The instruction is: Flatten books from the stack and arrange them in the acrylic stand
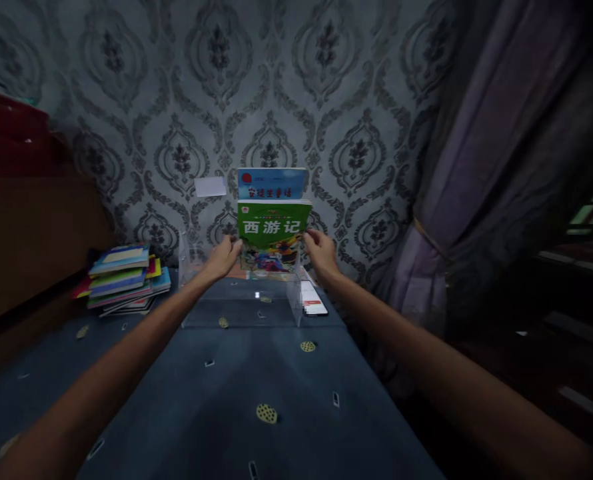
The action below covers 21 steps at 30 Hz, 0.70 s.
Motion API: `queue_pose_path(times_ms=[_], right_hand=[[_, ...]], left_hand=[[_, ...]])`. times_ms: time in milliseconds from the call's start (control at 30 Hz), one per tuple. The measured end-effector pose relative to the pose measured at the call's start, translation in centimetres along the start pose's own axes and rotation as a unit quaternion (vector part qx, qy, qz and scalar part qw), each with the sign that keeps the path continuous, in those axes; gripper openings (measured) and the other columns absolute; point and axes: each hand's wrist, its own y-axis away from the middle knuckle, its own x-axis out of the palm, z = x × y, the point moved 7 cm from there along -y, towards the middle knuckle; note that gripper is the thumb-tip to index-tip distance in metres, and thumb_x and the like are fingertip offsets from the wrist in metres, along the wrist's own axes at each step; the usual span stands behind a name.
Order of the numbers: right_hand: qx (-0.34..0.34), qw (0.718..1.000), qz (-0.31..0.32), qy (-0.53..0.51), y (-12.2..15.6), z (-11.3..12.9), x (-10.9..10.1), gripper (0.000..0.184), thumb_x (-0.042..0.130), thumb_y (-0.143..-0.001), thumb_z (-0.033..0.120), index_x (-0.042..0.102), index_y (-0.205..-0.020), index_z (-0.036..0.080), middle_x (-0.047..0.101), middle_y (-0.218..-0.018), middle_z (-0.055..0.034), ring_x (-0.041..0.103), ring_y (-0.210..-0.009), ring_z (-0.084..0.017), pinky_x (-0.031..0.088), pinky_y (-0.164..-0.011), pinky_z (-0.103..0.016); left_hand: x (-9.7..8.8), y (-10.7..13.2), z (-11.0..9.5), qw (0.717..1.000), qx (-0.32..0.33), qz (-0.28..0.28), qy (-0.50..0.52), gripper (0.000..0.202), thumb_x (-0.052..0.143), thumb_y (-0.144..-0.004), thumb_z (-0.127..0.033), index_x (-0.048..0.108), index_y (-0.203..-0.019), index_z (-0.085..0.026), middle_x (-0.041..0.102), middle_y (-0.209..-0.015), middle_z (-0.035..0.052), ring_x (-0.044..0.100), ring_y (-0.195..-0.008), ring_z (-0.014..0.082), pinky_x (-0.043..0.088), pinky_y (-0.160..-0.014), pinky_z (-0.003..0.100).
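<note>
A green book (256, 243) with white Chinese characters and a colourful picture on its cover stands upright before me. My left hand (223, 257) pinches its left edge, and my right hand (322, 252) grips the right edge, both with fingers closed. Behind it a blue book (271, 181) rises higher, only its top part showing. Both books are at a clear plastic stand (294, 300) on the table; whether the green one's bottom edge rests on the stand I cannot tell.
A pile of books (121, 283) lies on the left of the blue tablecloth (216, 413), beside a brown box (31, 240). A phone (315, 300) lies just right of the stand. Patterned wall (361, 153) closes the back; a tied purple curtain (426, 240) hangs right, past the table edge.
</note>
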Motion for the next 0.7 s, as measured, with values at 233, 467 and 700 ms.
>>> queue_pose_path(times_ms=[233,467,700], right_hand=[[0.132,0.983,0.062,-0.112,8.4,-2.2,0.0,0.044,0.066,-0.075,0.050,0.066,-0.107,0.021,0.071,-0.105,-0.0116,0.069,-0.098,-0.028,0.058,-0.077,-0.042],[0.222,0.924,0.285,-0.128,20.5,-1.9,4.4,0.047,0.073,-0.070,0.059,0.070,-0.099,0.022,0.074,-0.090,-0.0086,0.071,-0.082,-0.024,0.057,-0.068,-0.037],[0.282,0.862,0.381,-0.181,28.5,2.0,12.2,0.054,0.072,-0.071,0.066,0.073,-0.096,0.019,0.074,-0.086,-0.0109,0.070,-0.080,-0.024,0.055,-0.065,-0.033]], left_hand=[[-0.3,8.8,3.4,0.999,0.042,0.002,-0.026,0.031,0.040,-0.099,-0.034,0.051,-0.123,-0.017,0.064,-0.122,0.0115,0.060,-0.116,0.0215,0.046,-0.100,0.034],[-5.4,14.9,14.2,0.985,-0.041,-0.006,-0.165,0.028,0.036,-0.099,-0.033,0.059,-0.110,-0.019,0.068,-0.107,0.0074,0.063,-0.101,0.0208,0.047,-0.090,0.031],[-12.2,13.3,24.1,0.949,-0.135,-0.081,-0.273,0.029,0.037,-0.096,-0.027,0.060,-0.107,-0.013,0.063,-0.112,0.0165,0.055,-0.111,0.0295,0.041,-0.099,0.042]])
